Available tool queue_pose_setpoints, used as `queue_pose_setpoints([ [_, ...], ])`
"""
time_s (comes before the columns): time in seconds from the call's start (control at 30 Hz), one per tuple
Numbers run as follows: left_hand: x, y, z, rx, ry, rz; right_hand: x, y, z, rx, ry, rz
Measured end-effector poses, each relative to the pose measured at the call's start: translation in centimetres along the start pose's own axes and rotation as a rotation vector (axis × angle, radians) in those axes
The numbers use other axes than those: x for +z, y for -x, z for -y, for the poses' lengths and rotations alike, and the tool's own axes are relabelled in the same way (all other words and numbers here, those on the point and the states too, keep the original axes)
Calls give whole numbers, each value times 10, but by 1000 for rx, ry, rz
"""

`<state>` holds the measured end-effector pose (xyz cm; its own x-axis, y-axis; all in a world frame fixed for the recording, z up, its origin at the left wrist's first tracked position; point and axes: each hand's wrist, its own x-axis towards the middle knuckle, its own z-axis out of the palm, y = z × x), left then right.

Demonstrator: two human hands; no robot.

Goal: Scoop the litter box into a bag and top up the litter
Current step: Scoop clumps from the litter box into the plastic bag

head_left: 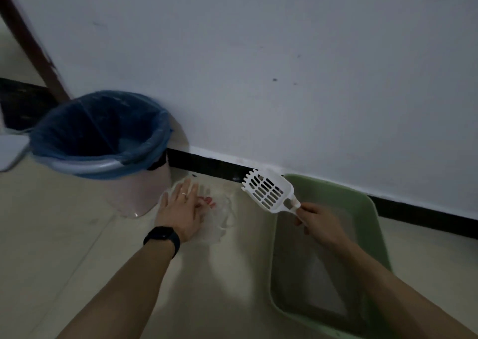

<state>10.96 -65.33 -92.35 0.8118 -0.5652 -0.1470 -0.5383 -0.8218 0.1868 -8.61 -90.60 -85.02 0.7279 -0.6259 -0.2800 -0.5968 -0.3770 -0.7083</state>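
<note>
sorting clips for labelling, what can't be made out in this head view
Inside the bin: too dark under the blue liner to tell its contents.
The litter box: the right forearm crosses it, the frame's bottom edge cuts its near end, and in the dim light clumps cannot be told.
The clear bag: blurred, partly under the left hand; its opening does not show.
The scoop in the right hand: any load is too small to tell.
</note>
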Motion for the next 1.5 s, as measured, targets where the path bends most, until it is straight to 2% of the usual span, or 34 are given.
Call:
queue_pose_setpoints([
  [0.17, 10, 2, 56, -78, -62, 129, 49, -15, 45, -54, 125, 81],
  [0.27, 14, 2, 65, -75, -69, 241, 77, -17, 65, -83, 393, 135],
  [0.37, 18, 6, 66, -113, -33, 286, 104, -13, 77, -130, 604, 156],
  [0.53, 21, 9, 71, -123, 18, 346, 137, 5, 87, -387, 1022, -8],
  [0.6, 21, 7, 73, -123, 21, 335, 143, 11, 83, -475, 1103, -53],
  [0.73, 24, 5, 73, -114, -12, 319, 144, 14, 75, -530, 1156, -142],
  [1.07, 21, -4, 42, -31, -65, 273, 99, 4, 70, -422, 967, -280],
  [1.17, 19, -9, 28, -23, -79, 263, 76, 2, 63, -407, 801, -347],
  [1.27, 19, -12, 10, -13, -75, 264, 56, 3, 50, -327, 659, -299],
  [1.4, 15, -18, -28, 30, -32, 252, 31, 9, 27, -159, 204, -222],
  [1.5, 14, -21, -67, 100, 38, 187, 5, 25, 5, -62, 54, -161],
])
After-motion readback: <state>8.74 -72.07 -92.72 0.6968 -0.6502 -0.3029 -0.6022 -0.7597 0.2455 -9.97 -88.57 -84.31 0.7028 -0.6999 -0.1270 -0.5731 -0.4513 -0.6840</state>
